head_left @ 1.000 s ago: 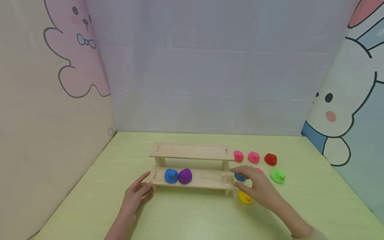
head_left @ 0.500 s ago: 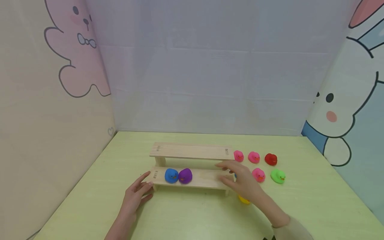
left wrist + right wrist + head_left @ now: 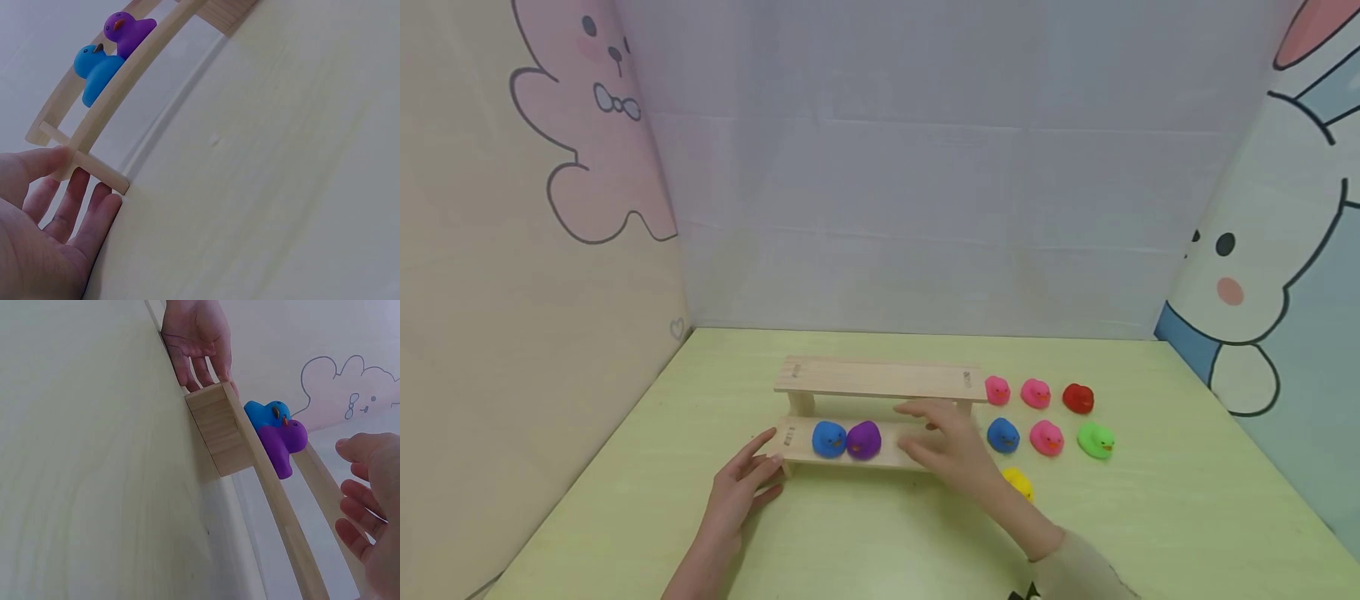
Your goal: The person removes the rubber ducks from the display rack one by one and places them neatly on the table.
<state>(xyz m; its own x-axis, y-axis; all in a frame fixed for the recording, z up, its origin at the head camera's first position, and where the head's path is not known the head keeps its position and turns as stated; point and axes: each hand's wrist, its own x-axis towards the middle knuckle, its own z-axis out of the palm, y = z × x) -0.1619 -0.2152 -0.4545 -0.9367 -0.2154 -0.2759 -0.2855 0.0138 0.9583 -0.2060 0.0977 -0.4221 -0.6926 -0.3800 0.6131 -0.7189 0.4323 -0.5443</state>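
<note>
A two-tier wooden shelf (image 3: 880, 379) stands on the table. On its lower board sit a blue rubber duck (image 3: 828, 439) and a purple rubber duck (image 3: 863, 440), side by side at the left. My left hand (image 3: 741, 483) grips the shelf's left end; in the left wrist view the thumb is on the board's end and the fingers are beside and under it near the leg. My right hand (image 3: 951, 450) hovers over the right part of the lower board with loosely bent fingers. Nothing shows in it in the right wrist view (image 3: 375, 500), and it is apart from the purple duck.
Right of the shelf on the table lie more rubber ducks: several pink ones (image 3: 1047, 437), a red one (image 3: 1078, 398), a green one (image 3: 1096, 440), a blue one (image 3: 1003, 435) and a yellow one (image 3: 1018, 483) partly behind my right forearm. Cloth walls surround the table.
My right hand has moved left from beside the loose ducks to over the lower board, uncovering the blue and pink ducks at the right. My left hand and the shelf have stayed put.
</note>
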